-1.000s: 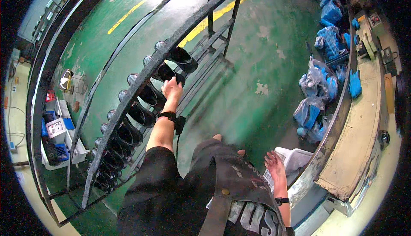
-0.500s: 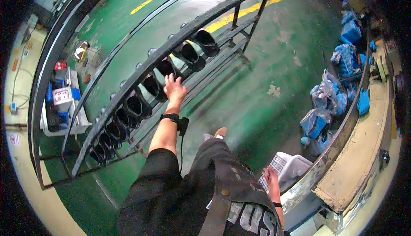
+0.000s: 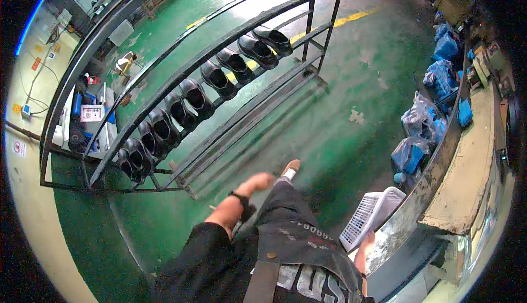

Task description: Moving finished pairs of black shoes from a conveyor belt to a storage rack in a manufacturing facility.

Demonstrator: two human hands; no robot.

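Observation:
My left hand [image 3: 258, 183], smeared by motion, is below the shoe rack in the picture, near my thigh. It touches no shoe; whether its fingers are closed is unclear. A black band circles that wrist. My right hand [image 3: 366, 242] grips the near end of a white perforated plastic basket [image 3: 362, 218], its fingers partly hidden. The basket tilts beside the bench on my right. Several black shoes [image 3: 219, 78] sit in a slanting row on a dark metal rack [image 3: 247, 20], their openings facing me.
The rack's lower rails [image 3: 247, 119] run above the green floor [image 3: 318, 132]. Along the right wall lie clear bags of blue items [image 3: 409, 154], beside a worn bench [image 3: 458, 185]. Behind the rack's left end stands a white bin [image 3: 110, 132] with assorted things.
My left hand has drawn back from the shoes toward my body. The rack appears higher in view, showing more of the shoes. The basket has shifted slightly forward, with my right hand at its near end.

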